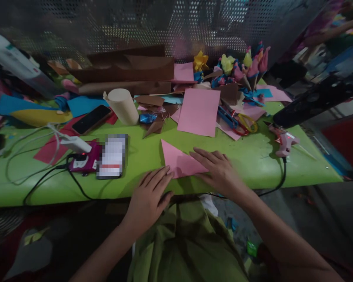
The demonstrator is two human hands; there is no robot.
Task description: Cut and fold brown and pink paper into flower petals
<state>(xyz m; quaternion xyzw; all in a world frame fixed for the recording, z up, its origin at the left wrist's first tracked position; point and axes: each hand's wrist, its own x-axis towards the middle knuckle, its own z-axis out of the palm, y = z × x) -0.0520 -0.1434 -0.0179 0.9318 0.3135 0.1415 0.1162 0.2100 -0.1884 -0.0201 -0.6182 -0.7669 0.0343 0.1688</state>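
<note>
A pink paper folded into a triangle (176, 158) lies on the green table (253, 156) near its front edge. My right hand (217, 170) lies flat on the triangle's right part, fingers stretched out. My left hand (150, 196) rests at the table's front edge by the triangle's lower left corner, fingers spread and extended, holding nothing.
A flat pink sheet (198, 111), scissors (238, 121), a pink glue gun (284, 143) with a black cord, a paper roll (122, 105), a phone (91, 118), a charger and cables (73, 145), brown paper (126, 68) and coloured paper flowers (247, 64) crowd the table.
</note>
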